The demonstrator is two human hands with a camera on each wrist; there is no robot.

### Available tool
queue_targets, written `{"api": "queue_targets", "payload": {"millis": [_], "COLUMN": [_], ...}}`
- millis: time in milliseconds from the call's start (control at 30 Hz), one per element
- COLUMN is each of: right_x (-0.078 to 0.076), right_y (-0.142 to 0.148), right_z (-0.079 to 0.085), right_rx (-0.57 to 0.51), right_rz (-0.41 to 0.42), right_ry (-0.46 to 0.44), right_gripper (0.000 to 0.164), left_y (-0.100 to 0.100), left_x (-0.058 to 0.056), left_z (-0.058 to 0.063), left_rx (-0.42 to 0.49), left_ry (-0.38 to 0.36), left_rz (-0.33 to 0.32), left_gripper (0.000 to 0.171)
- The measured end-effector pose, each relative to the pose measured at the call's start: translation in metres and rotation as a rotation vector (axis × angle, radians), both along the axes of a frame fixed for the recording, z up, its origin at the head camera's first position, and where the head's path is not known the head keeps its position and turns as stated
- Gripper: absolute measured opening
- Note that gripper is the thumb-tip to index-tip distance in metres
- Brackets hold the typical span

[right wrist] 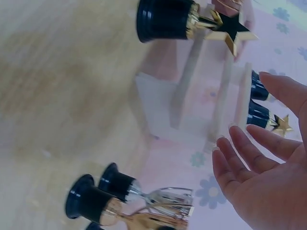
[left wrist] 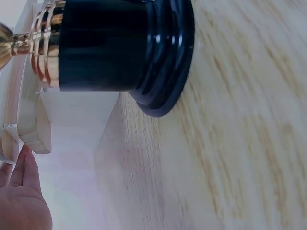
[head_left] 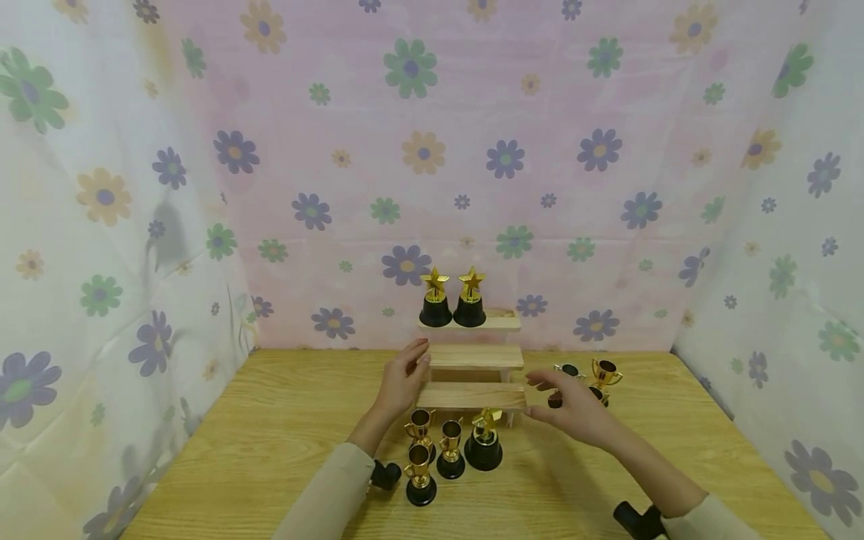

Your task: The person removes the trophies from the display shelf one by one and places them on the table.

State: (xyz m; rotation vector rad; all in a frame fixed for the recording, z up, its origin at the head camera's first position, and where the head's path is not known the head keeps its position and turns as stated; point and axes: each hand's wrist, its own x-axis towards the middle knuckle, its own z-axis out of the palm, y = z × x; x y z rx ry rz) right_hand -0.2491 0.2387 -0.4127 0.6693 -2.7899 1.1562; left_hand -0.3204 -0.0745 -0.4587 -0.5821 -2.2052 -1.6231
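A three-step wooden stand (head_left: 475,357) with pale treads is in the middle of the head view. My left hand (head_left: 403,376) is at its left side; in the left wrist view the straight fingers (left wrist: 31,172) meet a tread's end. On the other side, my right hand (head_left: 574,405) hovers by the lower treads, fingers spread and holding nothing. Two gold star trophies (head_left: 435,309) with black bases stand side by side on the top step. Before the stand are another star trophy (head_left: 483,450) and three gold cup trophies (head_left: 421,484).
Right of the stand, partly behind my right hand, are a silver cup trophy (right wrist: 117,182) and gold cup trophies (head_left: 605,373). The wood-grain table (head_left: 297,420) is enclosed at the back and sides by flowered cloth (head_left: 466,112).
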Motion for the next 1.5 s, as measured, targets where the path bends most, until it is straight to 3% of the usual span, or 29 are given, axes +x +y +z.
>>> {"api": "queue_targets", "payload": {"millis": [300, 567, 667, 1033, 1500], "right_x": [-0.018, -0.040, -0.050, -0.084, -0.110], "right_y": [-0.002, -0.011, -0.017, -0.038, -0.055], "right_z": [0.017, 0.036, 0.041, 0.048, 0.044], "right_rx": [-0.005, -0.011, -0.001, 0.041, -0.007], "right_rz": [0.002, -0.018, -0.021, -0.025, -0.059], "right_ry": [0.073, 0.099, 0.098, 0.045, -0.001], "right_gripper": [0.055, 0.054, 0.051, 0.053, 0.064], "left_y": [0.000, -0.004, -0.007, -0.009, -0.010], "left_x": [-0.001, -0.023, -0.027, -0.028, -0.027], "left_z": [-0.001, -0.027, -0.031, -0.031, -0.029], "left_rx": [0.000, -0.043, -0.037, -0.059, -0.067], "left_ry": [-0.001, 0.009, 0.011, 0.014, -0.048], "left_rz": [0.004, 0.004, -0.006, -0.013, -0.020], "left_gripper": [0.034, 0.037, 0.038, 0.040, 0.040]}}
